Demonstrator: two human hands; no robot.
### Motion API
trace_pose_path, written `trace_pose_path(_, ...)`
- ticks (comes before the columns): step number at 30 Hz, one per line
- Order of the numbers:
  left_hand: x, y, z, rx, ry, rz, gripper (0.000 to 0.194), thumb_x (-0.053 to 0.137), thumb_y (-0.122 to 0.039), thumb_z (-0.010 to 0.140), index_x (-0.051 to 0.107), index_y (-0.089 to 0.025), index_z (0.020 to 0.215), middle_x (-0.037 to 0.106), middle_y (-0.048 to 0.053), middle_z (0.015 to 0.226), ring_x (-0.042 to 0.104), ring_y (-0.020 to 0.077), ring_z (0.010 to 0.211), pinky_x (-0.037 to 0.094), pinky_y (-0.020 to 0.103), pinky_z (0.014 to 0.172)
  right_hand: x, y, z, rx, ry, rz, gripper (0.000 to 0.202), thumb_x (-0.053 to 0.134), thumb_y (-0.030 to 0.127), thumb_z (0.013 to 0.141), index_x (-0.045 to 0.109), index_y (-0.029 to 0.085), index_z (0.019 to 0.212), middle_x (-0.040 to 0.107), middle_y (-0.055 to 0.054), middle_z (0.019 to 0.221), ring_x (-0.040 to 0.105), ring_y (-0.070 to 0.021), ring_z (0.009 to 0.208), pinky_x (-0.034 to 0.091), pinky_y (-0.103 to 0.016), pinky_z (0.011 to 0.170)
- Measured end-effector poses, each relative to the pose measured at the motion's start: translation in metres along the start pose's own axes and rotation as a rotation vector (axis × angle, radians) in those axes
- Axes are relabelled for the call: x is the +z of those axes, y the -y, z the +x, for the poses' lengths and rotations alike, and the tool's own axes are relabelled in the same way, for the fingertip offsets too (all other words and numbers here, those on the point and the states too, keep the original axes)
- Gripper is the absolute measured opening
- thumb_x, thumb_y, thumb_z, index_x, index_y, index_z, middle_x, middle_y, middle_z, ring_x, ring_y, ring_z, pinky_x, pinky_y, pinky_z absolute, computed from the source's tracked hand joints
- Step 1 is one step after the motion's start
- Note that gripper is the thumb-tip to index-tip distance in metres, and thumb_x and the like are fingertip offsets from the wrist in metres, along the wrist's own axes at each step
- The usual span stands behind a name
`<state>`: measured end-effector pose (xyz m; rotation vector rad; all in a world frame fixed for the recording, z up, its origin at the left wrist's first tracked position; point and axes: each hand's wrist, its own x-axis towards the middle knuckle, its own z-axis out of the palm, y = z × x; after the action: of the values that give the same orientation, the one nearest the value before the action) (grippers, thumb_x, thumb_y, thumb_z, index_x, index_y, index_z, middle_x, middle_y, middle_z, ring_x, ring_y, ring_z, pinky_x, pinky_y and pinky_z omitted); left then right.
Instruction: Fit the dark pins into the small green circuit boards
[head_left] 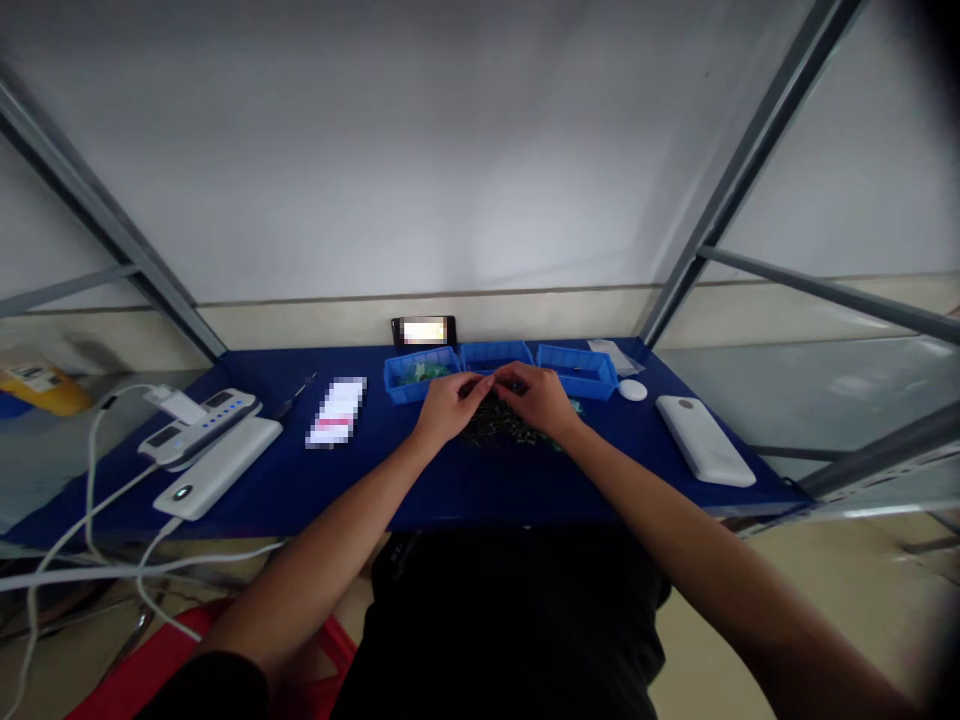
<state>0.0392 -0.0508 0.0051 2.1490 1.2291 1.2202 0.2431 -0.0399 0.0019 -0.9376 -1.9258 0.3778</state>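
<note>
My left hand (450,403) and my right hand (534,395) meet at the fingertips above a pile of small dark metal pieces (491,425) on the blue table (465,490). Both hands are pinched; anything between the fingers is too small to make out. Behind them stand three blue trays in a row: the left tray (401,392) holds small greenish pieces, the middle tray (495,350) is partly hidden by my hands, and the right tray (581,385) is beside my right hand. Some green bits (576,407) lie near my right wrist.
On the left lie a phone with a lit screen (337,412), a power strip (199,430), a white power bank (217,470) and cables. Another phone (424,331) leans at the back. A white round object (632,390) and a white block (703,440) are right. Metal posts flank the table.
</note>
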Motion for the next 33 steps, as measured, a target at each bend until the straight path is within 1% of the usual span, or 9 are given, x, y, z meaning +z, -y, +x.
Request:
trace_pose_path(5,0.001,0.000,0.001,0.043,0.048,-0.032,0.026,0.065,-0.044,0.102,0.081,-0.025,0.110,0.083,0.004,0.107,0.077,0.0229,0.091,0.060,0.035,0.082,0.002,-0.006,-0.001,-0.046,0.011,0.005,0.011,0.070,0.020,0.090,0.074,0.024,0.098,0.076,-0.002,0.094,0.073,-0.0183,0.083,0.059,-0.032,0.076)
trace_pose_path(9,0.001,0.008,0.003,0.059,0.013,-0.015,0.020,0.068,-0.034,0.100,0.081,-0.027,0.113,0.082,0.004,0.113,0.078,0.0244,0.098,0.061,0.038,0.088,0.002,-0.004,-0.001,-0.048,0.018,0.037,0.015,0.067,0.021,0.092,0.073,0.025,0.106,0.078,-0.003,0.102,0.075,-0.0189,0.091,0.061,-0.032,0.079)
trace_pose_path(12,0.000,0.013,0.005,0.077,-0.010,0.002,0.019,0.070,-0.027,0.098,0.081,-0.028,0.114,0.082,0.003,0.110,0.078,0.0233,0.095,0.061,0.039,0.088,0.000,0.001,0.001,-0.001,0.006,0.065,0.014,0.064,0.027,0.096,0.073,0.025,0.107,0.079,-0.003,0.101,0.076,-0.0194,0.091,0.062,-0.032,0.079)
trace_pose_path(15,-0.001,0.014,0.005,0.109,-0.011,0.018,0.019,0.072,-0.024,0.096,0.081,-0.029,0.112,0.082,0.003,0.106,0.077,0.0227,0.092,0.062,0.039,0.086,-0.001,0.002,0.002,0.060,0.017,0.097,0.012,0.067,0.030,0.094,0.073,0.024,0.102,0.080,-0.003,0.096,0.076,-0.0191,0.085,0.062,-0.033,0.078)
trace_pose_path(19,0.001,0.011,0.003,0.116,-0.010,0.009,0.025,0.069,-0.023,0.098,0.078,-0.029,0.121,0.081,0.004,0.114,0.078,0.0240,0.101,0.062,0.043,0.092,0.000,-0.001,0.002,0.108,0.005,0.107,0.008,0.071,0.028,0.090,0.072,0.023,0.096,0.078,-0.002,0.089,0.074,-0.0180,0.078,0.061,-0.032,0.075)
trace_pose_path(22,0.002,0.010,0.002,0.113,-0.017,0.021,0.031,0.067,-0.021,0.099,0.075,-0.028,0.128,0.081,0.004,0.117,0.078,0.0253,0.105,0.062,0.046,0.097,0.001,-0.004,0.002,0.094,-0.009,0.065,0.007,0.070,0.025,0.089,0.071,0.024,0.095,0.078,-0.002,0.088,0.074,-0.0180,0.079,0.061,-0.033,0.075)
trace_pose_path(26,0.003,0.010,0.002,0.164,0.005,0.059,0.025,0.067,-0.020,0.100,0.078,-0.028,0.120,0.079,0.005,0.121,0.078,0.0260,0.108,0.063,0.047,0.098,0.001,-0.006,0.001,0.036,0.009,0.011,0.008,0.067,0.022,0.089,0.071,0.024,0.096,0.077,-0.002,0.092,0.074,-0.0189,0.084,0.060,-0.034,0.078)
trace_pose_path(28,0.002,0.010,0.002,0.174,0.009,0.063,0.025,0.066,-0.020,0.100,0.078,-0.028,0.121,0.079,0.004,0.122,0.078,0.0257,0.109,0.063,0.047,0.098,0.001,-0.006,0.001,-0.001,0.006,-0.006,0.009,0.066,0.021,0.090,0.071,0.024,0.097,0.076,-0.003,0.096,0.073,-0.0193,0.088,0.061,-0.034,0.080)
trace_pose_path(33,0.000,0.008,0.002,0.128,-0.006,0.031,0.022,0.068,-0.023,0.100,0.079,-0.027,0.118,0.080,0.004,0.119,0.078,0.0267,0.108,0.063,0.047,0.098,0.001,-0.003,0.000,-0.049,-0.007,0.010,0.010,0.063,0.019,0.091,0.070,0.025,0.097,0.074,-0.003,0.098,0.072,-0.0185,0.089,0.060,-0.033,0.078)
